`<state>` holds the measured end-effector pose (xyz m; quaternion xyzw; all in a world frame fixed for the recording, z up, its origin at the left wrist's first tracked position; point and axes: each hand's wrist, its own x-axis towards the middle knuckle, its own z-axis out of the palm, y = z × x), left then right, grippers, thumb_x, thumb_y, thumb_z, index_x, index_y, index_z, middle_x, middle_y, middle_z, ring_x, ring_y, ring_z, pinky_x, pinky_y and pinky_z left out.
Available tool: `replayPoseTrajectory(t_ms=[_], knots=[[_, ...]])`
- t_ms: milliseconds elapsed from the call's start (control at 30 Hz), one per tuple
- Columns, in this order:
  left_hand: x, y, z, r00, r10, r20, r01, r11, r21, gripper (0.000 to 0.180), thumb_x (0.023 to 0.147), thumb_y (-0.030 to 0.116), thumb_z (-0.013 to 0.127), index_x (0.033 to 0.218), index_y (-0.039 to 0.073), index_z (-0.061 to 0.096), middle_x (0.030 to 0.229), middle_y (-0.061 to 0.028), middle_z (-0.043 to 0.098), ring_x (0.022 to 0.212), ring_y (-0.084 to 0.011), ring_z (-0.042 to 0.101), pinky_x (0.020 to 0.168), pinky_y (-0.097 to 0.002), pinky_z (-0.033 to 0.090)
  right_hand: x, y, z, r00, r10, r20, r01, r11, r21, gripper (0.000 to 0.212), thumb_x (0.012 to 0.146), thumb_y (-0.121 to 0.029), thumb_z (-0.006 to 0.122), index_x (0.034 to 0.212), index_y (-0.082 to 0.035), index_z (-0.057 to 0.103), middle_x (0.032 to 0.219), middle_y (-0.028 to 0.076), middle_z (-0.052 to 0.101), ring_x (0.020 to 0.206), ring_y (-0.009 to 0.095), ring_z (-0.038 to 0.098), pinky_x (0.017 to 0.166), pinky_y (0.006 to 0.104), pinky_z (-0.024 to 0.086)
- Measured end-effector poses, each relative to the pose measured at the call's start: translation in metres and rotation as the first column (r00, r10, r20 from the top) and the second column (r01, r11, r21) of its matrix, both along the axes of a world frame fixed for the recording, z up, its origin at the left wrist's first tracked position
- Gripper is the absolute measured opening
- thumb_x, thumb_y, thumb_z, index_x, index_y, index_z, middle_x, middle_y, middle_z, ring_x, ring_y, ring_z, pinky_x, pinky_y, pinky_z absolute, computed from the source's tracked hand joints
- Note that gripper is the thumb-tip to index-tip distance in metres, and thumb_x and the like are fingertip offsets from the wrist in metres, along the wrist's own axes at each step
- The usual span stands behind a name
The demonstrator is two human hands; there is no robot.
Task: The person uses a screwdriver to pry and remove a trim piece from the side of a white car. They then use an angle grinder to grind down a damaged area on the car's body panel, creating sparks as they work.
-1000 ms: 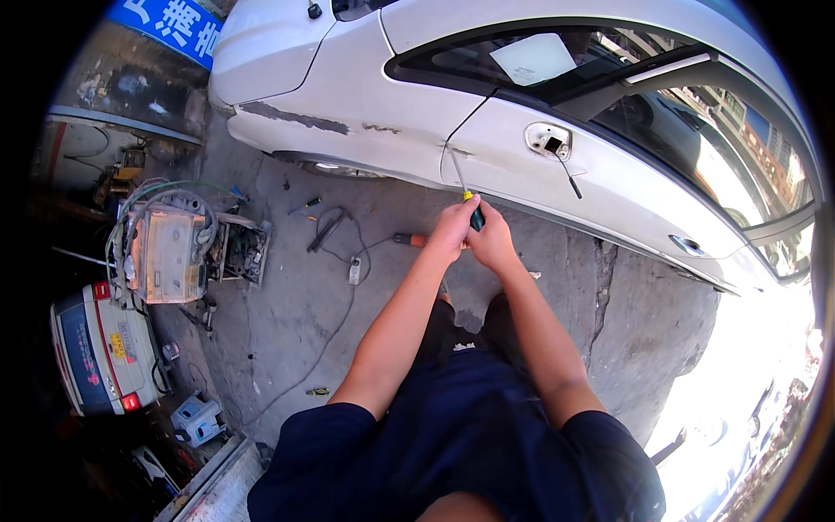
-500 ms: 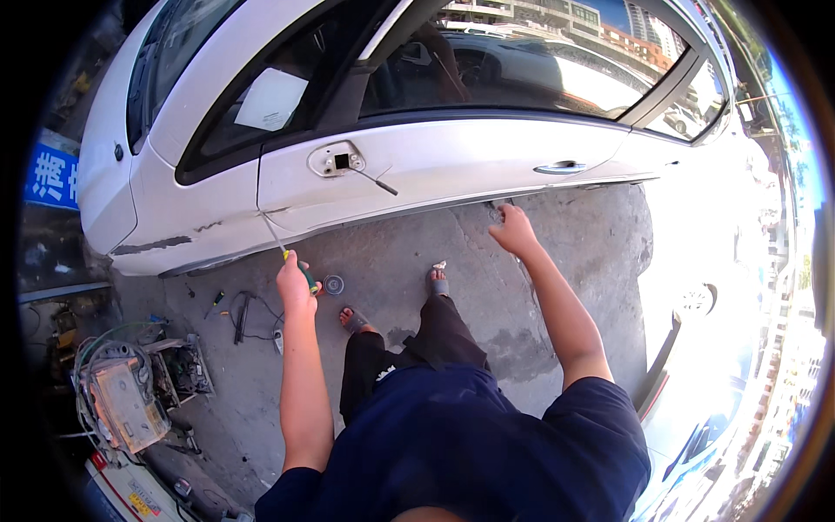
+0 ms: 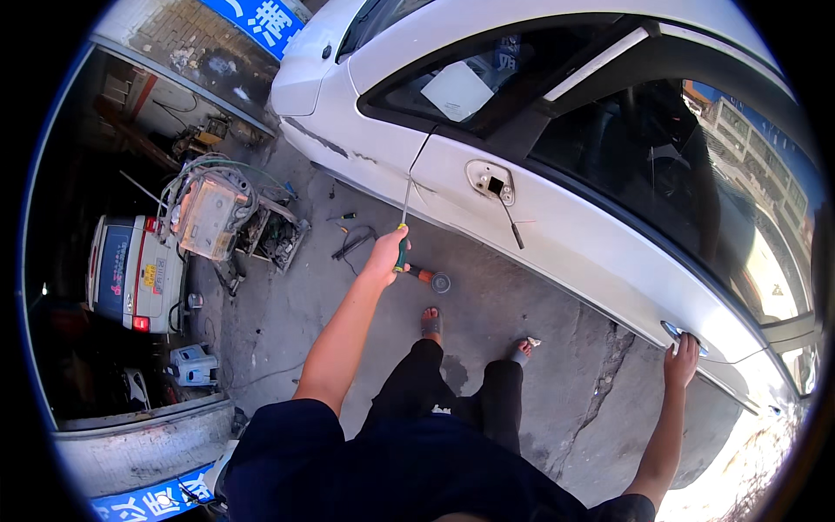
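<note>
My left hand [image 3: 381, 258] is closed around the green and yellow handle of a screwdriver [image 3: 405, 206]. The screwdriver's tip meets the white car at the front seam of its door [image 3: 591, 248], beside a dent and scratches. Further right, my right hand [image 3: 681, 364] has its fingers hooked on the door handle [image 3: 671, 330], partly covering it. Between the hands, a mirror mount [image 3: 479, 177] sits bare on the door, a dark cable [image 3: 517, 233] hanging from it. The door appears closed.
An angle grinder with a round disc [image 3: 441, 283] lies on the concrete near my feet. To the left stand a cart of machinery and hoses [image 3: 213, 209], a small vehicle [image 3: 143, 274] and a blue-grey plastic case [image 3: 194, 365]. A crack [image 3: 600, 391] runs across the floor.
The view has turned and shifted right along the car. My right hand has gone from below the door to its handle. The screwdriver still rests at the door seam in my left hand.
</note>
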<state>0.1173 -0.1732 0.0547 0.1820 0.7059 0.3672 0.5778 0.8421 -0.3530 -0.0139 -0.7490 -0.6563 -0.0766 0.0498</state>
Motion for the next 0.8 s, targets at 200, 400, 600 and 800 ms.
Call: replayPoseTrajectory(t_ms=[200,400,600,800], knots=[[0.016,0.001,0.003,0.999,-0.042,0.005,0.041,0.998,0.041,0.030,0.097,0.041,0.061,0.097,0.011,0.058,0.082,-0.0001,0.053,0.075,-0.0135,0.049,0.056,-0.0351,0.045,-0.005,0.057,0.018,0.963,-0.267,0.040,0.267,0.916,-0.300,0.027,0.079,-0.029,0.067,0.088,-0.004,0.073,0.091,0.021,0.071,0.084,0.043,0.068,0.082,0.0520,0.053],[0.029,0.006,0.000,1.000,-0.028,-0.013,0.028,0.999,0.026,0.031,0.097,0.042,0.060,0.098,0.011,0.057,0.085,-0.0012,0.054,0.071,-0.0146,0.049,0.054,-0.0350,0.046,-0.038,0.028,0.027,0.922,-0.355,0.157,0.387,0.866,-0.317,0.032,0.081,-0.032,0.067,0.088,-0.002,0.073,0.093,0.023,0.072,0.085,0.039,0.071,0.078,0.0489,0.056],[0.058,0.007,-0.024,0.995,0.044,0.089,-0.054,0.992,0.115,0.032,0.098,0.043,0.058,0.093,0.011,0.055,0.083,-0.0011,0.052,0.067,-0.0148,0.049,0.053,-0.0374,0.048,-0.106,-0.069,0.023,0.903,-0.384,0.190,0.423,0.869,-0.256,0.033,0.079,-0.033,0.068,0.085,-0.001,0.073,0.086,0.022,0.072,0.078,0.040,0.071,0.073,0.0506,0.057],[0.063,0.001,-0.034,0.996,0.028,0.084,-0.042,0.985,0.165,0.035,0.100,0.042,0.055,0.087,0.009,0.055,0.076,-0.0021,0.051,0.058,-0.0151,0.050,0.050,-0.0366,0.050,-0.188,-0.150,0.016,0.853,-0.485,0.193,0.521,0.813,-0.260,0.033,0.079,-0.035,0.069,0.085,-0.002,0.073,0.083,0.021,0.072,0.076,0.039,0.071,0.074,0.0497,0.057]])
